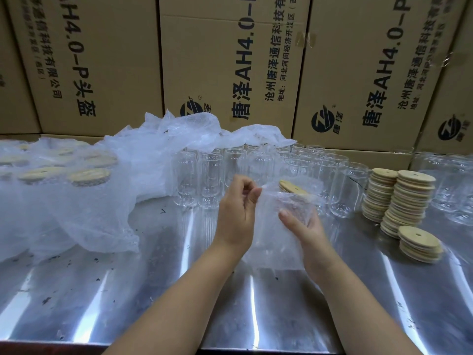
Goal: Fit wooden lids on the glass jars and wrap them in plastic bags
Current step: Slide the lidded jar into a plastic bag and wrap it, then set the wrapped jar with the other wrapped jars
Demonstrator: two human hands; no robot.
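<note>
The left hand is raised over the middle of the table, thumb and curled fingers pinching the upper edge of a clear bubble bag. Just beside it, the right hand grips the same bag from the other side. Its thumb lies along the front and its fingers are hidden behind the plastic.

Inside the bag sits a glass jar, tilted away from the person, with a wooden lid already on its mouth. The lower part of the bag hangs loose between the wrists.

Directly behind the hands, open glass jars stand upright in rows on the steel top. To the right are two tall stacks of wooden lids, leaning a little, and a short stack nearer the front edge. More jars stand beyond them at the far right.

To the left, lidded jars lie under a crumpled plastic sheet that spills onto the table. Printed cardboard boxes are stacked like a wall along the back.
</note>
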